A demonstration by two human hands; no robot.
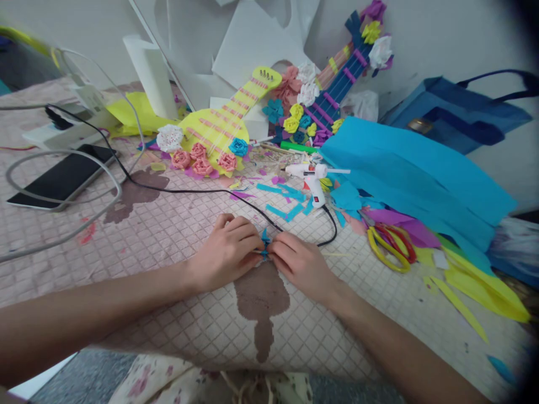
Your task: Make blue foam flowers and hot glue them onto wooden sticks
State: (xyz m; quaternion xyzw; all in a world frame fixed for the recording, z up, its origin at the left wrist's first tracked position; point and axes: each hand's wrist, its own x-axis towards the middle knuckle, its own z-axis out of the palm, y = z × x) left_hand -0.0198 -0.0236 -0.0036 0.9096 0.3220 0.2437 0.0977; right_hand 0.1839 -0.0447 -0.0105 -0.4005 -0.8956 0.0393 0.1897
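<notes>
Both hands meet near the table's front, over a brown patch on the quilted cloth. My left hand has its fingers closed on one side of a small piece of blue crepe paper. On the other side, my right hand pinches the same piece with thumb and fingers. Fingertips hide much of the paper. A thin pale stick shows to the right of my right hand; I cannot tell whether it runs into the grip.
Beyond the hands lie a white glue gun, its black cord and blue paper strips. Scissors and blue crepe paper are at right. A yellow paper guitar stands behind; a phone rests at left.
</notes>
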